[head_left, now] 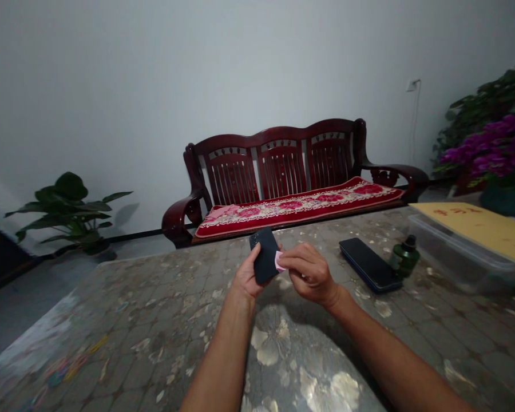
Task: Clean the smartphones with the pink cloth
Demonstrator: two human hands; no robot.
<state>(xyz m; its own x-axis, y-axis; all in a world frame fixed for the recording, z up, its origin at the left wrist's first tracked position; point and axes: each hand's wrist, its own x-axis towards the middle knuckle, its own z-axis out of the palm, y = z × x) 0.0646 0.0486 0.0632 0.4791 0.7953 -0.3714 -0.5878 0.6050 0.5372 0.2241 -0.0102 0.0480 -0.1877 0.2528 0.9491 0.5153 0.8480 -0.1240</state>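
Observation:
Just above the table, my left hand [248, 276] grips a dark smartphone [266, 257], its back with the camera lenses facing me. My thumb lies along the phone's left edge. My right hand [309, 273] pinches a small pink piece [279, 261], cloth or paper, against the phone's right edge. To the right of my right hand lies another dark phone-like slab [369, 264] with a blue edge. A small green bottle [404, 256] with a black cap stands right beside that slab.
A patterned cloth covers the table [154, 320]. Colored bands or strings [71, 366] lie at front left. A clear plastic box [455, 252] with a yellow sheet [476, 220] stands at right, near purple flowers [493, 143]. Behind the table is a wooden bench [278, 163].

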